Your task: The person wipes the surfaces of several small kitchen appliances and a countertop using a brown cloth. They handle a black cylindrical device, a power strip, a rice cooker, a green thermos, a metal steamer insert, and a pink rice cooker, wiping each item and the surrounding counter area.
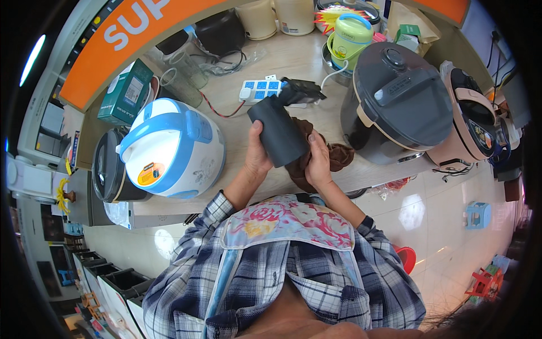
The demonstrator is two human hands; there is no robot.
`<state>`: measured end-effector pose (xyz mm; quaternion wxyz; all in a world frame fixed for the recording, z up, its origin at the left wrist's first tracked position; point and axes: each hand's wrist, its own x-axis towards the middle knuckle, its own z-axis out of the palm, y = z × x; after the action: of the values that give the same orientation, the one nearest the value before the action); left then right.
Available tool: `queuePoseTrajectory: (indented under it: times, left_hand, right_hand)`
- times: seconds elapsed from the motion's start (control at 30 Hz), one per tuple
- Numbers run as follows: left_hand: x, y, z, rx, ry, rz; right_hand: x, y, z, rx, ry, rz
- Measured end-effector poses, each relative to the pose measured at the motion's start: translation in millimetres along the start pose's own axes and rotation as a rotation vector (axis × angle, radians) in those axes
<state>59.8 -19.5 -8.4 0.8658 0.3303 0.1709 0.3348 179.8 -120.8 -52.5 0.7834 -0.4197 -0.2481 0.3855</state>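
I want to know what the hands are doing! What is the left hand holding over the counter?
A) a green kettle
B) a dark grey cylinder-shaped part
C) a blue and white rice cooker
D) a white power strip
B: the left hand is wrapped around the dark grey cylinder-shaped part, while the right hand presses a brown cloth against it.

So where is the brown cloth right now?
In the head view the brown cloth sits mid-counter, bunched under the right hand, beside the dark cylinder gripped by the left hand, left of the big black cooker.
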Motion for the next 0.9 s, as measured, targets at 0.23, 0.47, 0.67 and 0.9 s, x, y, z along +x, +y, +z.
queuePoseTrajectory:
  times: [0.23, 0.47, 0.67, 0.9]
  left_hand:
    - [-1.3, 8.1, 1.0, 0.536, 0.054, 0.298]
    - [-24.2, 7.6, 22.3, 0.381, 0.238, 0.122]
    - [-21.1, -4.5, -6.6, 0.346, 0.314, -0.028]
    - [-37.4, -9.6, -15.6, 0.012, 0.126, -0.201]
  right_hand:
    - [-1.0, -24.3, 3.8, 0.152, 0.008, 0.0]
    - [-1.2, -43.2, 17.0, -0.81, -0.178, -0.619]
    - [0.8, -40.1, 20.7, -0.823, -0.304, -0.584]
    - [14.5, -27.2, 0.3, -0.38, -0.257, 0.099]
